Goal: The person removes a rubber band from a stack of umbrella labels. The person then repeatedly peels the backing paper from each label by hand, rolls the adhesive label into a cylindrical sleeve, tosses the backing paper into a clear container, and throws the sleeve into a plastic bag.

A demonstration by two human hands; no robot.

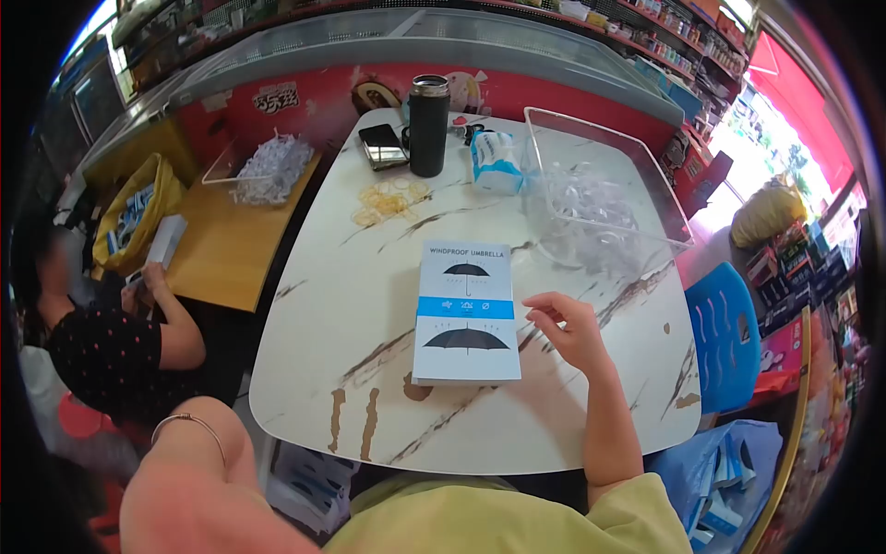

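A white umbrella box (466,365) with a blue band lies flat on the marble-patterned table, printed with two black umbrellas and "WINDPROOF UMBRELLA". Just off its right side hovers my right hand (574,331), empty, with fingers loosely bent and the thumb apart from the index finger. My left arm reaches down at the lower left, a thin bracelet round the wrist. Of my left hand (224,432) only the bent back shows, beside the table edge; its fingers are hidden. Below it, under the table, is a bag (309,485) with blue-and-white boxes.
On the table stand a black thermos (428,129), a phone (383,148), yellow rubber bands (392,201), a blue-white pack (496,162) and a wire-rimmed basket (646,235) of clear plastic pieces. Another person (115,355) at left holds a white box. A blue chair (729,337) stands right.
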